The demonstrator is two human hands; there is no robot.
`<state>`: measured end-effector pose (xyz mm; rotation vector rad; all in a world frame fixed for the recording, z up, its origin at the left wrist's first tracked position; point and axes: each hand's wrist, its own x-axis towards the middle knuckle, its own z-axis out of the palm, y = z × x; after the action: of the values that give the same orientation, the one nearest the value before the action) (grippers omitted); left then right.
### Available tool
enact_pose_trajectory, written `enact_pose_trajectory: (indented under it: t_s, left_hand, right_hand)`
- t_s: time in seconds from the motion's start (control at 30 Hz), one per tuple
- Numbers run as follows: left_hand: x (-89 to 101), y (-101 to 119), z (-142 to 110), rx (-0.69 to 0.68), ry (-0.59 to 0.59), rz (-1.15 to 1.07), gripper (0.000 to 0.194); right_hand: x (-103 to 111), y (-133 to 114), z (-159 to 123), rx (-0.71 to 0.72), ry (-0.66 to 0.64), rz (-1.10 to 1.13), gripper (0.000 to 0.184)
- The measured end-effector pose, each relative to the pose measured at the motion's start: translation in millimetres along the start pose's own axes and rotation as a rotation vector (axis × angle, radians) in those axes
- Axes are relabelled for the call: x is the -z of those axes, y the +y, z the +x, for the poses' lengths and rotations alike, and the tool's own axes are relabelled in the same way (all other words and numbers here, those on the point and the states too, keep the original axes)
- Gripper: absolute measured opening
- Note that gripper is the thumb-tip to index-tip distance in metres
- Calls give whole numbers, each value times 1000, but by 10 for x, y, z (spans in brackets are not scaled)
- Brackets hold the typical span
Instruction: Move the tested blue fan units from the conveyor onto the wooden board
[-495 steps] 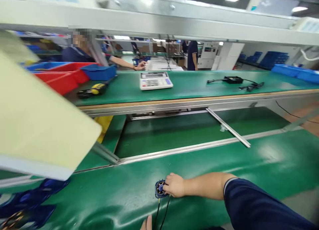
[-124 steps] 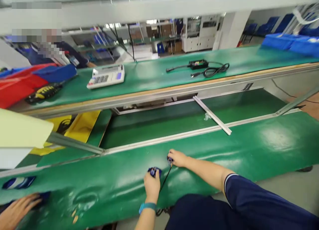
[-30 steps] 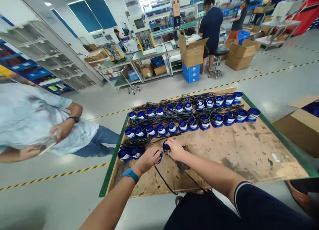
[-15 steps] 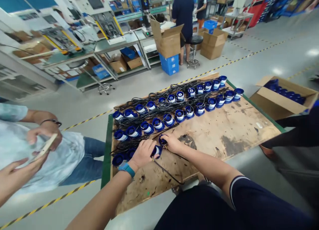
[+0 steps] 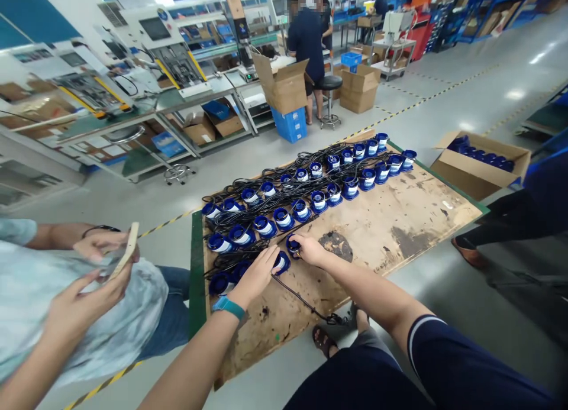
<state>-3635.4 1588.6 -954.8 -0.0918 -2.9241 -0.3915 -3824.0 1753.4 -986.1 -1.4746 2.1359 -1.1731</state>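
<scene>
My right hand grips the rim of a blue cup-shaped part, with fingers and thumb closed on it. Just left of it, my left hand lies with fingers stretched out against another blue cup-shaped part with a white label. A black cable runs from near that part to a small bundle at the table's front edge. More blue parts in the same front row are partly covered by my left hand and wrist.
Two rows of labelled blue parts and tangled black cables fill the far side of the wooden tabletop. A person holding a phone stands at the left. A carton of blue parts and another person's leg are at the right.
The camera view has shifted, and the cable's bundled end now shows at the table edge. The person at left has raised the phone. Both hands stay by the same blue parts.
</scene>
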Motion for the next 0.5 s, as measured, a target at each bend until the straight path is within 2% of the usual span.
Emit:
enact_pose_trajectory:
  t_s: [0.07, 0.17, 0.23, 0.3, 0.33, 0.4, 0.47, 0.5]
  left_hand:
    - [-2, 40, 39, 32, -11, 37, 57]
    - [-1, 182, 117, 88, -57, 182, 67]
    - [-2, 290, 153, 109, -99, 266, 76]
    - [-8, 361, 171, 119, -132, 294, 81]
    - [-11, 375, 174, 125, -142, 290, 82]
    - [-12, 374, 174, 142, -150, 268, 85]
    - [6, 376, 164, 158, -158, 247, 85]
    - [23, 392, 156, 162, -167, 240, 84]
  right_hand:
    - [0, -6, -15, 9, -22, 21, 58]
    - [82, -22, -45, 98, -31, 90, 63]
    - [238, -31, -142, 113, 10, 143, 65]
    - [489, -11, -407, 22, 123, 181, 55]
    - [636, 15, -631, -63, 208, 189, 45]
    - [905, 101, -1276, -286, 404, 181, 30]
    - [1030, 251, -2100, -518, 532, 97, 31]
    - [1014, 368, -2511, -644, 573, 56, 32]
